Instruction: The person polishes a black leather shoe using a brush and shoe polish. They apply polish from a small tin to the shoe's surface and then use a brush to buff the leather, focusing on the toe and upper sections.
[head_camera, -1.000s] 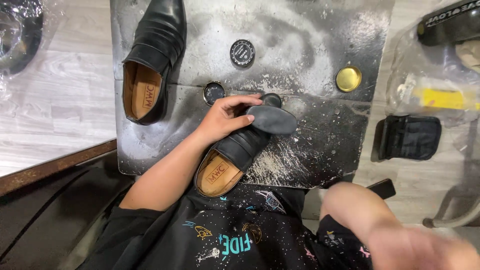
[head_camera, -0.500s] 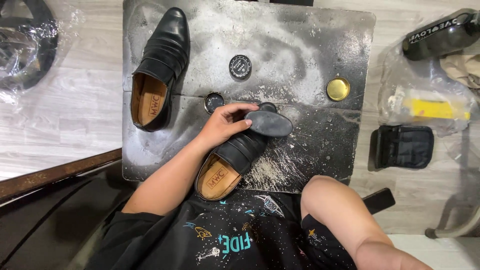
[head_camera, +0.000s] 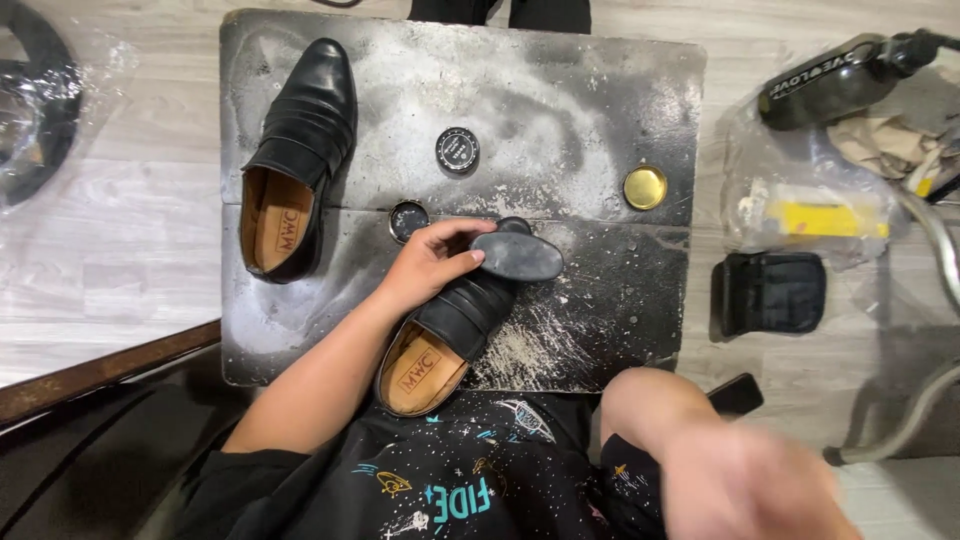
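Left hand (head_camera: 428, 262) grips the black loafer (head_camera: 450, 325); blurred right hand (head_camera: 750, 485), grip unclear.

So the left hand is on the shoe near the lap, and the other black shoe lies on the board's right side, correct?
Not quite. In the head view the left hand does rest on the near shoe, but the other black shoe lies on the left side of the board, not the right. The right side holds only a gold lid.
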